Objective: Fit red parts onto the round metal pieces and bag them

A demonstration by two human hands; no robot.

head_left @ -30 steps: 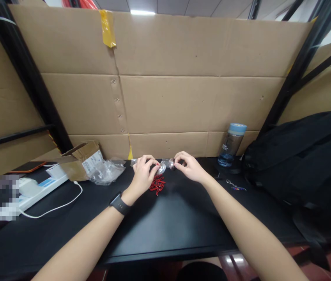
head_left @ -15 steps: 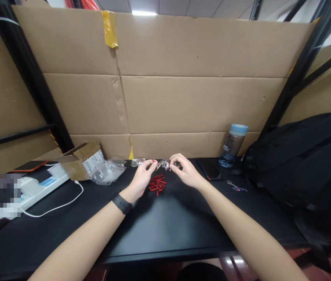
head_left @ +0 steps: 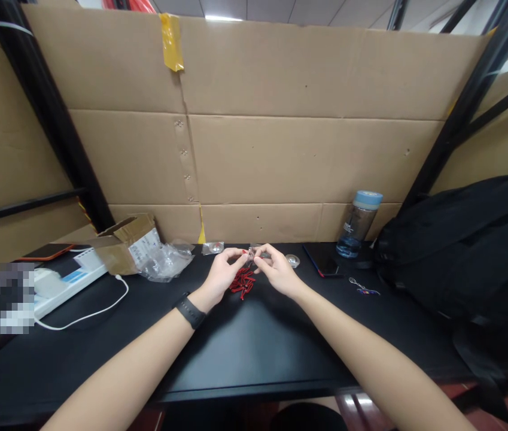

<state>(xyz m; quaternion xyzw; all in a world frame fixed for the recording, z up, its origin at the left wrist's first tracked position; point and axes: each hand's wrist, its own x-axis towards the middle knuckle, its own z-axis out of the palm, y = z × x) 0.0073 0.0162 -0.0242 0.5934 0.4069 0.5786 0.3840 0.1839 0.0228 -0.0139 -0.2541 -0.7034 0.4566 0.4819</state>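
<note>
My left hand (head_left: 221,274) and my right hand (head_left: 275,270) meet fingertip to fingertip above a small heap of red plastic pieces (head_left: 242,281) on the black table (head_left: 254,341). Together they pinch a tiny clear and red part (head_left: 251,254); which hand carries it I cannot tell for sure. A small clear round piece (head_left: 292,260) lies just right of my right hand. Another clear bit (head_left: 213,247) lies behind my left hand. A black watch (head_left: 189,311) is on my left wrist.
A blue-lidded water bottle (head_left: 358,224) and a dark phone (head_left: 323,261) stand at the back right, with a black bag (head_left: 464,239) beyond. Crumpled clear bags (head_left: 163,261), a torn cardboard box (head_left: 125,242) and a white power strip (head_left: 67,281) with cable sit left. Cardboard walls the back.
Both hands came closer together and nearer to me, over the red pieces. A clear round piece now lies uncovered on the table to the right of my right hand.
</note>
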